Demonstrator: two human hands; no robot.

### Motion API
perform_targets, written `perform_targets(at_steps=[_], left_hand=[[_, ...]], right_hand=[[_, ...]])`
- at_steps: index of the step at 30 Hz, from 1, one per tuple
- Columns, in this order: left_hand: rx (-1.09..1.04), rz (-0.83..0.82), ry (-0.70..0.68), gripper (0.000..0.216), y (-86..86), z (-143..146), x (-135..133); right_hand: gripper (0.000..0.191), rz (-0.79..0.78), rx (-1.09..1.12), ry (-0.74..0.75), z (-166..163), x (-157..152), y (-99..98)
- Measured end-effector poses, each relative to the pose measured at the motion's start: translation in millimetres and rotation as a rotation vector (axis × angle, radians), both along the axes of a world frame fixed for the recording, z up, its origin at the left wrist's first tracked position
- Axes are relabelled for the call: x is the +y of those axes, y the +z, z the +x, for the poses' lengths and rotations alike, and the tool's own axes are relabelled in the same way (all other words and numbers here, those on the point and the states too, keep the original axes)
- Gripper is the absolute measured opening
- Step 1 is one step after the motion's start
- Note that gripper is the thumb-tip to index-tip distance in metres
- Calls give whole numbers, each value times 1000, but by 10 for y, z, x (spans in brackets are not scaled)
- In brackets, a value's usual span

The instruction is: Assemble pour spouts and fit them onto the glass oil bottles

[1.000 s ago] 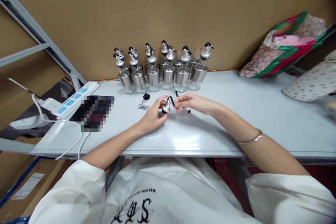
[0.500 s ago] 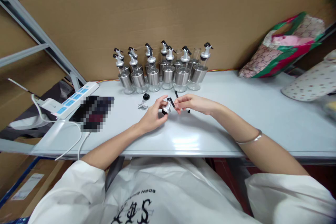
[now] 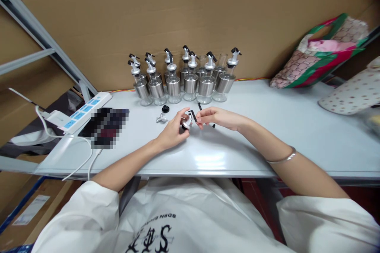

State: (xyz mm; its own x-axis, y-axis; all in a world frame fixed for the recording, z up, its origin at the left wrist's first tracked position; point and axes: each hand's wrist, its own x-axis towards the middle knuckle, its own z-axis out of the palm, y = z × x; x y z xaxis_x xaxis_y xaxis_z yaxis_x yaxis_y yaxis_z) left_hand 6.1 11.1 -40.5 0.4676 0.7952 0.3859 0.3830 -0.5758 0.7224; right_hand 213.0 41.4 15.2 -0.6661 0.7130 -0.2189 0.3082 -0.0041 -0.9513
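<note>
My left hand (image 3: 173,131) is closed around a silver pour spout (image 3: 187,122) with a black base, held just above the table. Between the fingertips of my right hand (image 3: 212,116) is a black flip cap (image 3: 193,116), right against the spout's tip. A short black piece (image 3: 200,106) lies just behind my right fingers, and a tiny black plug (image 3: 213,125) lies below them. Left of my hands a silver spout part (image 3: 162,118) rests beside a black stopper (image 3: 165,108).
Several glass bottles (image 3: 206,87) with steel sleeves stand at the back, most topped with spouts. To the left are a power strip (image 3: 86,113), a white cable (image 3: 90,152) and a blurred-out dark object (image 3: 107,128). A patterned bag (image 3: 314,57) stands at the right.
The spout has tilted a little and shifted slightly left in my left hand. The black cap now shows slightly apart from the spout's tip. Both hands stay almost in place.
</note>
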Motion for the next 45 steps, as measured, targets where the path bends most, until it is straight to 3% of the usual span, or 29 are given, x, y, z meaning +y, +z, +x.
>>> perform_targets(at_steps=[16,21,30,45], left_hand=[[-9,-26,-48,57,28,4,-32],[-15,-61,-55,64,11,1,-29],[38,24,-59,65,11,-7,-17],[85,49,-45,60,69,-9,-38]], right_hand=[[18,-10,-19,-2,11,12,-14],[18,-19,-13,13,17,24,-27],[26,-22,-9,33,19,18,-23],[18,6,-40,70,-11,-30,15]])
